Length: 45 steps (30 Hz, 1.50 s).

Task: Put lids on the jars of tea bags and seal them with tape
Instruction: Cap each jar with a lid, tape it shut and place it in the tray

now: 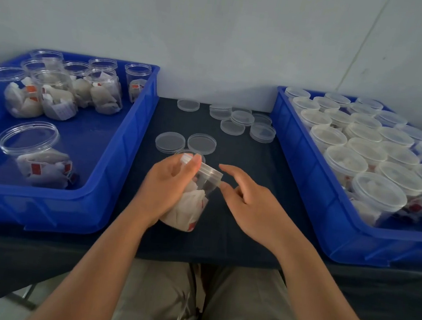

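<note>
Slippage is the risk we see first: our left hand (167, 189) wraps round the clear plastic jar of tea bags (194, 205) and holds it tilted above the dark table (235, 236), near the front edge and about midway between the side edges. A smooth wall gripped at that angle could turn or slide in the palm. The clear round lid (209, 173) sits on the jar's mouth, but we cannot tell whether it is fully seated. If it is crooked, any tape laid over it would seal a gap. Our right hand (249, 203) is released, fingers loosely spread and holding nothing, with its fingertips just beside the lid's rim; whether they touch it is unclear. A small pale strip (186, 158) under the left thumb may be tape, though we cannot be sure, and no tape roll shows anywhere. A careless sweep could also knock the loose clear lids (170, 142) lying just behind the jar. At the left edge a blue plastic tray (132, 151) holds open jars (32, 150). At the right edge a second blue tray (296, 164) of lidded jars (377, 194) is cut off by the frame, and any tape on those is too faint to make out.
</note>
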Each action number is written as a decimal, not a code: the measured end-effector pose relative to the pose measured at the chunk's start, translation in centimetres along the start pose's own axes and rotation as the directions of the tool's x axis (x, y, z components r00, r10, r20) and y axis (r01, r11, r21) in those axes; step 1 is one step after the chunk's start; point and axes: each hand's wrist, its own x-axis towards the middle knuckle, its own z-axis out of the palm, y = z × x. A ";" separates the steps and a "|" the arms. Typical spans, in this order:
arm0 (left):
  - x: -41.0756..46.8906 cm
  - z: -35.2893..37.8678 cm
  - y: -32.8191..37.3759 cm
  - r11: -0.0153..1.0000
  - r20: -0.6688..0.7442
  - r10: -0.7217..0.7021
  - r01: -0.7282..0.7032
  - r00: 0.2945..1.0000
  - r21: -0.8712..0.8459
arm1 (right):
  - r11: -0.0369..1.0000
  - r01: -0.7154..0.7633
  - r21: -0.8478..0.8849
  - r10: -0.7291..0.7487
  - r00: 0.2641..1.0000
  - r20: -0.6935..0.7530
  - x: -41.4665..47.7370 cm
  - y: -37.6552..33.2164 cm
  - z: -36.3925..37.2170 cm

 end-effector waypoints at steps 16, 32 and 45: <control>-1.0 0.0 0.1 0.986 -0.112 0.128 -0.113 0.985 0.126 | 0.985 0.034 -0.172 -0.045 0.997 -0.058 0.1 -0.9 0.2; 0.6 0.0 0.7 0.991 -0.019 0.099 -0.096 0.995 0.092 | 0.992 0.051 -0.112 -0.047 0.998 0.037 -0.1 1.4 -1.3; 1.3 -1.3 -0.6 0.979 0.173 -0.017 0.052 0.985 -0.198 | 0.992 0.107 -0.070 -0.112 0.990 -0.082 1.1 0.5 1.0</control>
